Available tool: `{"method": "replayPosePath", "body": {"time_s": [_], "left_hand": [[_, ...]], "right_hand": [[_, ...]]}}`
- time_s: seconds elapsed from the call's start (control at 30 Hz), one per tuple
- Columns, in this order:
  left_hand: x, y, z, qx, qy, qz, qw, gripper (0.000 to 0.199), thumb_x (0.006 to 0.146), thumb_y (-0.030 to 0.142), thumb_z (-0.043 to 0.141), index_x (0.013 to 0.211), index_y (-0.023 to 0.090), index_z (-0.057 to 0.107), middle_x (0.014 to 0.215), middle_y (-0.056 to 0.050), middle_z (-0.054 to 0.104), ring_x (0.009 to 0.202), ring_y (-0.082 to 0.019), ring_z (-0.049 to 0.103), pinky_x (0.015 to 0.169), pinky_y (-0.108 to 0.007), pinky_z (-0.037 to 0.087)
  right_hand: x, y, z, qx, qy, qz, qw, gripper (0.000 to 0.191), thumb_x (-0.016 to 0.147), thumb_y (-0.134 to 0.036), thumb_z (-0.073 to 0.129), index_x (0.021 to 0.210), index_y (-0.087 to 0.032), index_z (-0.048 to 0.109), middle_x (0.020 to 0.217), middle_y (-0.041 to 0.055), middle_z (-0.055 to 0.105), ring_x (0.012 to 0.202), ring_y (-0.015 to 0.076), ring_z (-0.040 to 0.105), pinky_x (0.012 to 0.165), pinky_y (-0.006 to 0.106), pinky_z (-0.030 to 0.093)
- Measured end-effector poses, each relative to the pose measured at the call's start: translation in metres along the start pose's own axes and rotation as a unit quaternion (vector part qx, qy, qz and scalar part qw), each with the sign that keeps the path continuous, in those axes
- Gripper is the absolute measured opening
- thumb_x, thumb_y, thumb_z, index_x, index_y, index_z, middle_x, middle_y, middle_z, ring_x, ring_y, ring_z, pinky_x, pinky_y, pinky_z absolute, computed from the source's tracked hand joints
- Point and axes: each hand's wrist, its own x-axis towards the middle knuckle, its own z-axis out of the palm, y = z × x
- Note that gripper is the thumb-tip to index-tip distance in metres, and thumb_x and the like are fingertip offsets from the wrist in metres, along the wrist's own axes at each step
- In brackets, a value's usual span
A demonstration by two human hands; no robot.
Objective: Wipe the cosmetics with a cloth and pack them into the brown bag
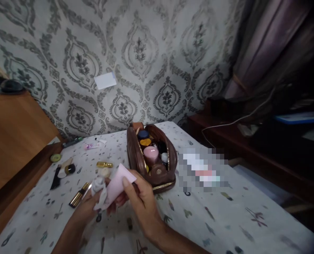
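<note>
My right hand (141, 197) is closed around the flat end of a pale pink squeeze tube (117, 183), thumb on top. My left hand (86, 208) has a crumpled white cloth (100, 190) in its fingers, pressed against the tube's other end. That end is covered by the cloth. Just beyond my hands stands an unzipped brown toiletry bag (133, 148). Inside it are a jar with a pink lid (151, 154), a yellow lid (145, 142), a dark blue lid (143, 134) and a white-capped bottle (164, 157).
Left of my hands lie gold-and-black tubes (79, 194), a gold lipstick tube (104, 164), a black-handled brush (55, 178) and a small pink tube (92, 145). A wooden panel (14, 123) borders the left. Right of the bag is a blurred-out item (203, 169). A cable (233, 122) hangs at right.
</note>
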Motion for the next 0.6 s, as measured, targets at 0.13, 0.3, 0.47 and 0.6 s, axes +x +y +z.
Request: {"method": "replayPosePath", "body": {"time_s": [0.13,0.3,0.47,0.6], "left_hand": [[-0.004,0.004,0.002,0.07,-0.102,0.001,0.992,0.045,0.059,0.056,0.085,0.074,0.017,0.068,0.046,-0.001,0.059,0.03,-0.013,0.048,0.03,-0.024,0.037],[-0.005,0.0,0.006,0.09,-0.123,-0.029,0.988,0.052,0.062,0.059,0.083,0.09,0.018,0.068,0.053,-0.003,0.062,0.039,-0.014,0.053,0.035,-0.02,0.034],[-0.001,-0.005,0.009,0.117,-0.057,-0.032,0.991,0.048,0.069,0.057,0.079,0.095,0.02,0.062,0.055,0.001,0.056,0.046,-0.011,0.049,0.043,-0.019,0.032],[0.004,-0.006,0.008,0.154,-0.032,-0.045,0.987,0.049,0.069,0.057,0.078,0.096,0.02,0.062,0.057,0.001,0.056,0.049,-0.014,0.051,0.045,-0.022,0.036]], "right_hand": [[-0.004,-0.036,-0.023,0.014,0.049,-0.031,0.998,0.038,0.091,-0.052,0.059,0.109,-0.02,0.07,0.079,0.0037,0.064,0.059,0.0141,0.06,0.054,0.026,0.055],[-0.001,-0.076,-0.06,-0.004,0.124,-0.13,0.984,0.028,0.094,-0.045,0.059,0.107,-0.022,0.068,0.074,0.0025,0.066,0.06,0.0151,0.062,0.058,0.029,0.056],[0.035,-0.105,-0.099,-0.064,0.199,-0.28,0.937,0.015,0.093,-0.037,0.061,0.094,-0.022,0.063,0.072,-0.0017,0.063,0.058,0.0113,0.063,0.055,0.024,0.054],[0.076,-0.114,-0.119,-0.122,0.19,-0.277,0.934,0.013,0.091,-0.031,0.059,0.09,-0.019,0.058,0.066,-0.0046,0.059,0.053,0.0088,0.062,0.052,0.02,0.051]]}}
